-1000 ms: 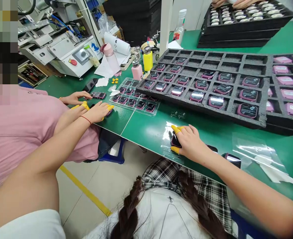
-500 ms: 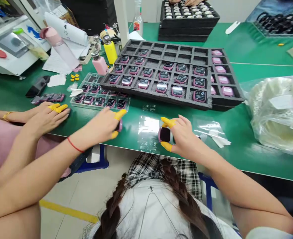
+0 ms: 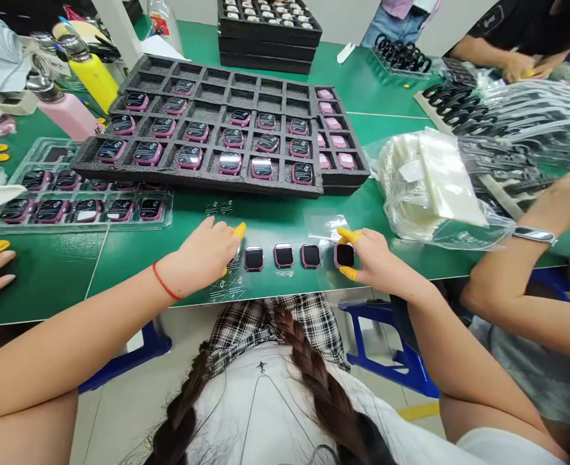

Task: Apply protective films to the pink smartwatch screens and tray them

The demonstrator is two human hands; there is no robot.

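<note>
Currently, on the near side of the foam tray [image 3: 217, 182], the right hand [image 3: 372, 259] grips a watch [image 3: 345, 256] between thumb and finger; the left hand [image 3: 207, 252] pinches another, largely hidden. Unlike half a second earlier, three dark-screened watches [image 3: 284, 256] line the space between. Green tabletop [image 3: 134, 258] surrounds the foam tray, plastic bag [image 3: 440, 184] rightward, pink bottle [image 3: 69, 115] leftward.

- Left watch [image 3: 232, 260]: pink-edged, mostly hidden by your left hand [image 3: 206, 257]
- Three middle watches [image 3: 284, 256]: pink-rimmed, flat row, dark screens up
- Right watch [image 3: 344, 256]: dark screen up, in your right hand [image 3: 376, 259]
</note>
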